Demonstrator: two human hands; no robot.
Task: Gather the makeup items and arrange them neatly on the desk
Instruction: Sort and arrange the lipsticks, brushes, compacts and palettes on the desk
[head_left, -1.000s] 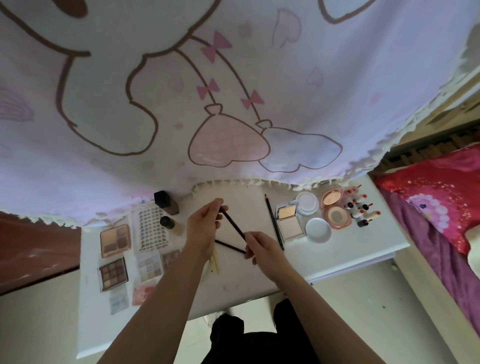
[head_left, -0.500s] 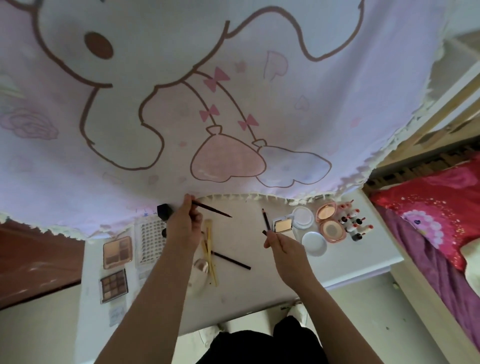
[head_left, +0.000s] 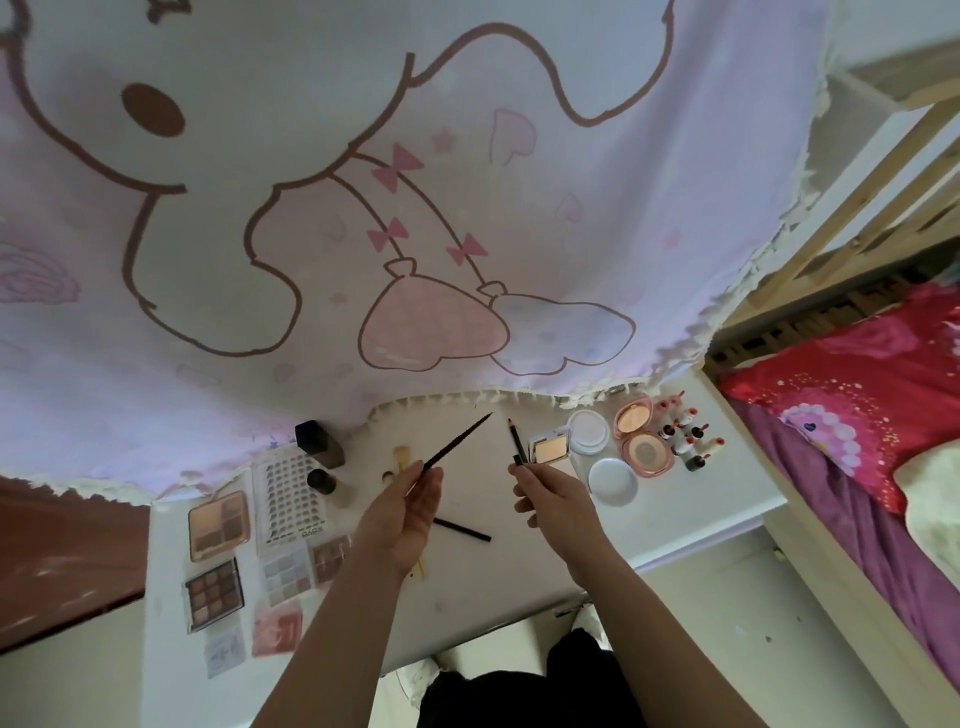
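My left hand pinches a thin dark brush that points up and right above the white desk. My right hand rests on the lower end of a dark eye pencil lying upright beside an open square powder compact. Another dark pencil lies flat on the desk between my hands. Eyeshadow palettes and a lash tray sit at the left. Round compacts and small lipsticks sit at the right.
A pink cartoon curtain hangs over the back of the desk and hides its far edge. Two dark bottles stand near the lash tray. A bed with a red floral cover and wooden frame is on the right.
My left hand came back from the far left with the thin brush, now held over the middle. My right hand went from the flat pencil to the eye pencil by the compact.
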